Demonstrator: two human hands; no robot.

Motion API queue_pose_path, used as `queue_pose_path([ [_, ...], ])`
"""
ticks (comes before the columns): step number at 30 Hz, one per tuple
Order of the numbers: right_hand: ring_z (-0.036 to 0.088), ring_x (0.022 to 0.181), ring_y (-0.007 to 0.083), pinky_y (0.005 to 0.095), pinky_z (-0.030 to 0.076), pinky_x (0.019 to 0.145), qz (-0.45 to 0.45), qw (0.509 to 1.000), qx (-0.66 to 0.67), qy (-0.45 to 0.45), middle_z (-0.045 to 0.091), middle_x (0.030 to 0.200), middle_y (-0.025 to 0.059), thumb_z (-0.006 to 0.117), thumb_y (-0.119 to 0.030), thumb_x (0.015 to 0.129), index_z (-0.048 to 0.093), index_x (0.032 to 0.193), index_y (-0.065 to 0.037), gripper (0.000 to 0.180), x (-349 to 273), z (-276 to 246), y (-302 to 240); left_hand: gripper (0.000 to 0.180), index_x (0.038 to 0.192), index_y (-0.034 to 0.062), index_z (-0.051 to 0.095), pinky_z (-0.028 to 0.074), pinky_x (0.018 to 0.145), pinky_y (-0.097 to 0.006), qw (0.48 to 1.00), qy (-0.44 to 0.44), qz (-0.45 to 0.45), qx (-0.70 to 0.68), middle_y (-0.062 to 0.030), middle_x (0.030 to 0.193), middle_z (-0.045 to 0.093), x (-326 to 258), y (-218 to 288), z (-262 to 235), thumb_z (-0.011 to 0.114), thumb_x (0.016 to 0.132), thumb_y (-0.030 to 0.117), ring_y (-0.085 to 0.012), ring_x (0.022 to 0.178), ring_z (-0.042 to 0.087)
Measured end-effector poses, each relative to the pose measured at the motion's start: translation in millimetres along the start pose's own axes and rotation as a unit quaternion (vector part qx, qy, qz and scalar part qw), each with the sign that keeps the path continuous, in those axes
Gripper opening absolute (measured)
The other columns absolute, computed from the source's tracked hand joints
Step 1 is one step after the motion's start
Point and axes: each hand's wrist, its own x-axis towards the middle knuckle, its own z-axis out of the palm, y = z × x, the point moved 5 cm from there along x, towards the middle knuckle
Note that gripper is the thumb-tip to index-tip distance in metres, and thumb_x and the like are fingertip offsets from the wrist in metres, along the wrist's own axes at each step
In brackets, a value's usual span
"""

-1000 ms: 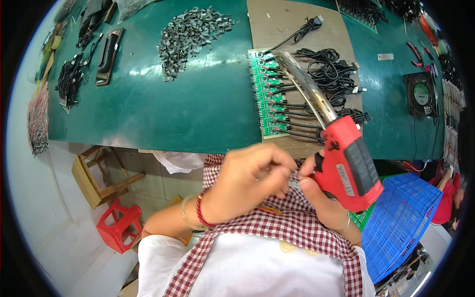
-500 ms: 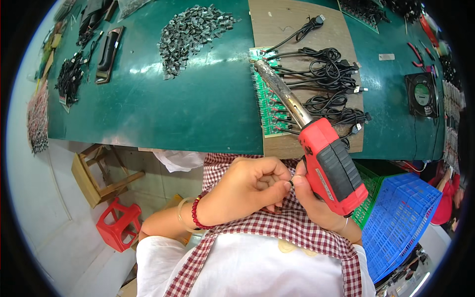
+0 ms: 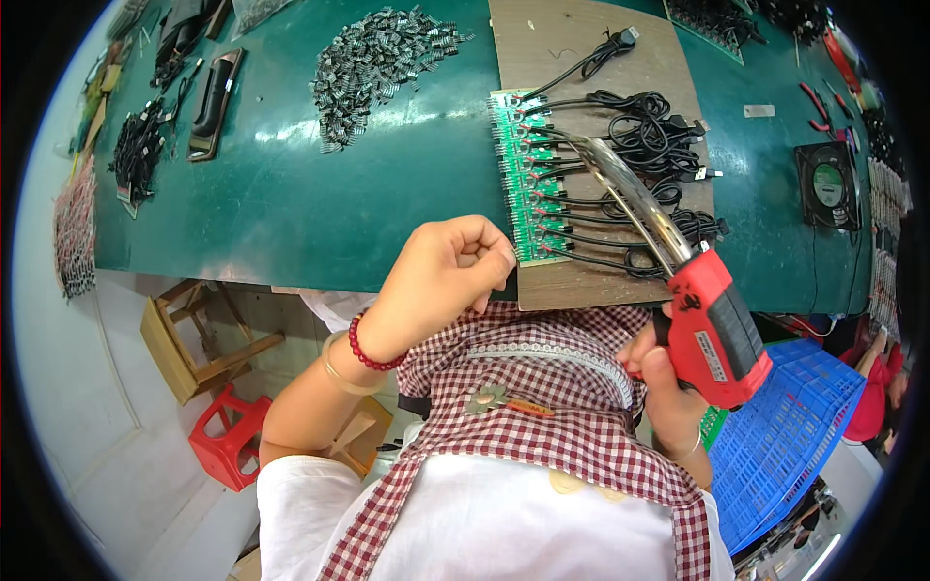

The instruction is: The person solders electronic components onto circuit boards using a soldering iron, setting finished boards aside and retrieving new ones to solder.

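My right hand [image 3: 673, 397] grips a red and black soldering gun [image 3: 717, 329], whose long metal barrel slants up over the black cables. Its tip hovers around the upper cables, just right of a green circuit board strip [image 3: 526, 198]. Thumb and fingers pinched, my left hand [image 3: 441, 276] is at the strip's near left corner; anything between its fingertips is too small to make out. Pins line the strip's left side, and several black USB cables [image 3: 635, 140] run off its right side. Strip and cables lie on a brown wooden board [image 3: 567, 289].
A heap of small metal-and-black connectors [image 3: 373, 73] covers the green table's [image 3: 407, 223] far middle. On the left lie a black-handled tool [image 3: 213, 107] and a cable bundle [image 3: 136, 155]. A small fan [image 3: 825, 184] sits far right; a blue crate [image 3: 790, 426] stands near right.
My hands have parted. The left moved up and left to the strip's near corner. The right moved right with the soldering gun, its tip leaving the strip's upper left side.
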Motion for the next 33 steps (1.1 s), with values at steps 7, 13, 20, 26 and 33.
queue_pose_path([
  [7, 0.046, 0.054, 0.0123, 0.0290, 0.045, 0.054, 0.023, 0.994, 0.067, 0.088, 0.047, 0.063, 0.0065, 0.058, -0.013, 0.085, 0.041, 0.118, 0.003, 0.041, -21, -22, 10, 0.007, 0.081, 0.0024, 0.055, 0.033, 0.043, -0.016, 0.999, -0.030, 0.007, 0.030, 0.0003, 0.065, 0.054, 10, 7, -4, 0.056, 0.084, 0.009, -0.0025, 0.050, 0.047],
  [13, 0.046, 0.054, 0.0140, 0.0291, 0.043, 0.052, 0.046, 0.995, 0.077, 0.039, 0.048, 0.063, 0.0077, 0.059, -0.016, 0.084, 0.041, 0.118, 0.004, 0.043, -34, -25, 19, 0.009, 0.080, 0.0035, 0.054, 0.033, 0.043, -0.016, 0.997, -0.051, -0.018, 0.050, 0.0017, 0.065, 0.053, 14, 11, -8, 0.055, 0.085, 0.011, -0.0025, 0.050, 0.048],
  [20, 0.050, 0.058, 0.0166, 0.0298, 0.042, 0.054, 0.105, 0.992, 0.054, -0.036, 0.051, 0.066, 0.0086, 0.057, -0.018, 0.085, 0.043, 0.117, 0.004, 0.042, -39, -21, 29, 0.010, 0.080, 0.0033, 0.053, 0.033, 0.043, -0.016, 0.993, -0.102, -0.035, 0.043, 0.0020, 0.064, 0.053, 18, 12, -7, 0.054, 0.086, 0.011, -0.0024, 0.050, 0.048],
  [26, 0.051, 0.060, 0.0163, 0.0292, 0.042, 0.055, 0.108, 0.992, 0.047, -0.044, 0.052, 0.066, 0.0080, 0.056, -0.016, 0.084, 0.046, 0.112, 0.005, 0.037, -38, -20, 31, 0.009, 0.080, 0.0028, 0.054, 0.034, 0.042, -0.016, 0.992, -0.113, -0.041, 0.046, 0.0027, 0.062, 0.053, 20, 13, -9, 0.054, 0.085, 0.010, -0.0021, 0.049, 0.049],
  [33, 0.051, 0.060, 0.0176, 0.0325, 0.042, 0.065, 0.143, 0.989, 0.043, -0.004, 0.055, 0.067, 0.0049, 0.060, -0.001, 0.075, 0.058, 0.080, -0.001, 0.005, -38, -21, 33, 0.011, 0.080, 0.0033, 0.053, 0.035, 0.043, -0.016, 0.990, -0.130, -0.045, 0.042, 0.0029, 0.064, 0.051, 23, 11, -10, 0.053, 0.088, 0.011, -0.0021, 0.050, 0.049],
])
